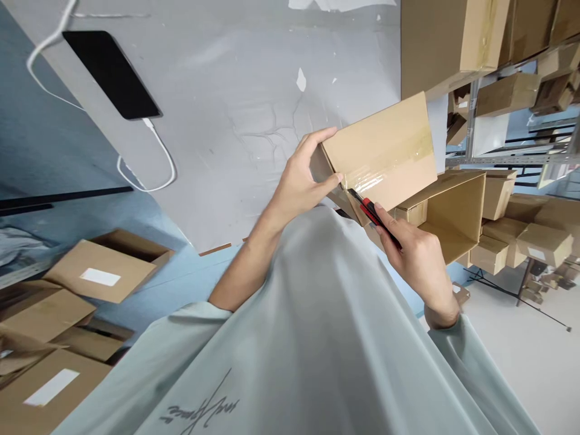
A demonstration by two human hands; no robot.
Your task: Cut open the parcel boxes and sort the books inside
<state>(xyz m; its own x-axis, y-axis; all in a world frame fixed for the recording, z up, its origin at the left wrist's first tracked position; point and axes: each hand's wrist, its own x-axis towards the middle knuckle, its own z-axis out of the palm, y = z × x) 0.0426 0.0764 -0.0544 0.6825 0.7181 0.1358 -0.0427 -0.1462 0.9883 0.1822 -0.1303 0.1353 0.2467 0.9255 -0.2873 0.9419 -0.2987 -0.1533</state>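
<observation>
A taped cardboard box [385, 151] is tilted at the table's near right edge. My left hand [308, 169] grips its left end, with the thumb on the top face and the fingers over the far edge. In my right hand [414, 251] is a red and black utility knife [374, 214], its tip at the left end of the clear tape on the box. My right fingers are wrapped round the knife's handle. The underside of the box is hidden.
A black phone [113, 75] with a white cable [165, 154] lies on the grey table [217, 78]. Large cartons [430, 42] stand at the upper right. An open carton [457, 211] sits right of the box. More cartons [102, 269] are piled at the lower left.
</observation>
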